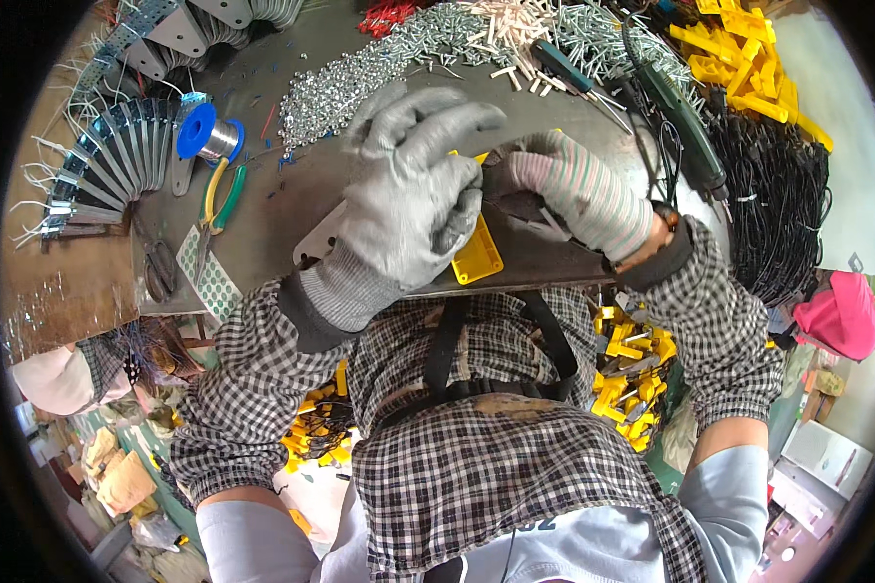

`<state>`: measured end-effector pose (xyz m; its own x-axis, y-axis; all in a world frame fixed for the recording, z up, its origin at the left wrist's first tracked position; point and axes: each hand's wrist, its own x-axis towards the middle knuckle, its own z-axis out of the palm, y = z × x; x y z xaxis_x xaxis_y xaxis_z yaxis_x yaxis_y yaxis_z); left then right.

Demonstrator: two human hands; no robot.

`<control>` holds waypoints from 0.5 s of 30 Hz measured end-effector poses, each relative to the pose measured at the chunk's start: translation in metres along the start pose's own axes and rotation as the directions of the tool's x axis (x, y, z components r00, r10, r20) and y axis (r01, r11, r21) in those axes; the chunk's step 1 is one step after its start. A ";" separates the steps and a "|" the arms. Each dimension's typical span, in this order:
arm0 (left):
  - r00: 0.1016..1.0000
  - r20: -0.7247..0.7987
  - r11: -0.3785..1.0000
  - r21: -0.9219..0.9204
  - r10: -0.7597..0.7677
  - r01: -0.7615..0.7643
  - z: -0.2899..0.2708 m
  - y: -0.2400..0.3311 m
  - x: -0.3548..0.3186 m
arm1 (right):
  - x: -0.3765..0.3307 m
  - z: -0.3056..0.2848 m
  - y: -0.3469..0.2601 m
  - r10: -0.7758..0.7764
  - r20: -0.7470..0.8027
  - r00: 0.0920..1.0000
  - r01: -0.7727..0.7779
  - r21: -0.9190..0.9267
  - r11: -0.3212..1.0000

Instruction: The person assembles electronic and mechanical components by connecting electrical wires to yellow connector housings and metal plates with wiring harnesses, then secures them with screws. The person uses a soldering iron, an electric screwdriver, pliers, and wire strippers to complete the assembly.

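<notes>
A yellow plastic housing (478, 257), shaped like a shallow open box, lies between my hands close to the bench's front edge. My left hand (399, 194), in a grey coated glove, overlaps its left side. Thumb and forefinger are pressed together there, the other fingers raised and spread; what they pinch is hidden. My right hand (578, 185), in a striped knit glove with dark fingertips, is closed at the housing's upper right. Its fingertips are bunched, and what they grip cannot be made out. A flat metal plate (313, 239) shows partly beside my left wrist.
Small shiny metal parts (321, 102) and screws (593, 44) lie heaped at the back. A solder spool (204, 134), pliers (226, 199) and scissors (159, 270) are at left. A screwdriver (566, 70), a green-handled tool (685, 131), black cables (773, 204) and yellow parts (749, 63) stand right.
</notes>
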<state>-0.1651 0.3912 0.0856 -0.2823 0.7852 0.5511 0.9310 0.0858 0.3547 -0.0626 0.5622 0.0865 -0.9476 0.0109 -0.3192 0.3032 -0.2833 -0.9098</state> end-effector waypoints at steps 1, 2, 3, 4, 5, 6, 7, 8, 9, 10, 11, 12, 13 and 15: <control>0.981 0.095 0.974 -0.133 -0.170 0.182 0.001 -0.001 0.001 | 0.000 0.001 -0.001 -0.247 -0.002 0.969 0.219 -0.459 0.861; 0.925 0.207 0.899 -0.244 -0.319 0.364 0.002 -0.003 0.003 | -0.001 0.003 -0.002 -0.456 0.113 0.883 0.352 -0.802 0.482; 0.858 0.290 0.701 -0.495 -0.425 0.514 0.005 -0.011 0.000 | -0.005 0.011 -0.001 -0.534 0.023 0.845 0.270 -0.880 0.390; 0.845 0.393 0.580 -0.614 -0.363 0.535 0.003 -0.021 -0.003 | -0.004 0.011 0.000 -0.535 0.026 0.844 0.274 -0.879 0.390; 0.834 0.388 0.549 -0.629 -0.392 0.551 0.006 -0.020 -0.006 | -0.003 0.010 0.002 -0.539 0.106 0.835 0.288 -0.920 0.266; 0.825 0.384 0.518 -0.646 -0.414 0.561 0.006 -0.015 -0.003 | -0.002 0.007 0.003 -0.536 0.181 0.824 0.296 -0.946 0.135; 0.950 0.189 0.814 -0.490 -0.249 0.311 0.002 -0.015 -0.001 | -0.003 0.007 -0.004 -0.374 0.038 0.927 0.225 -0.852 0.473; 0.999 0.044 0.971 -0.237 -0.007 0.018 -0.002 -0.015 0.001 | -0.003 0.002 -0.004 -0.383 0.039 0.923 0.231 -0.853 0.469; 1.000 0.021 0.986 -0.168 0.000 0.004 0.000 -0.007 0.003 | -0.003 -0.006 -0.001 -0.293 0.049 0.955 0.237 -0.718 0.654; 0.999 0.015 0.990 -0.134 -0.034 0.036 0.006 -0.004 0.005 | -0.002 -0.012 0.004 -0.205 0.080 0.976 0.214 -0.552 0.806; 0.993 0.054 0.984 -0.142 -0.102 0.108 0.007 -0.004 0.004 | 0.004 -0.016 0.007 -0.277 0.142 0.950 0.285 -0.755 0.591; 0.981 0.089 0.973 -0.140 -0.175 0.186 0.005 -0.004 0.004 | 0.000 -0.001 0.002 -0.413 0.059 0.909 0.236 -0.889 0.393; 0.983 0.084 0.974 -0.140 -0.165 0.176 0.005 -0.008 0.005 | -0.005 0.001 0.004 -0.471 0.163 0.867 0.251 -0.959 0.130; 0.918 0.283 0.850 -0.374 -0.277 0.372 0.002 -0.021 0.010 | -0.006 -0.002 0.008 -0.557 0.342 0.757 0.271 -0.940 -0.209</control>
<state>-0.1870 0.3988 0.0818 -0.4514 0.8711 0.1936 0.6000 0.1356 0.7884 -0.0540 0.5620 0.0809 -0.9203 -0.1622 0.3561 -0.2260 0.9632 -0.1453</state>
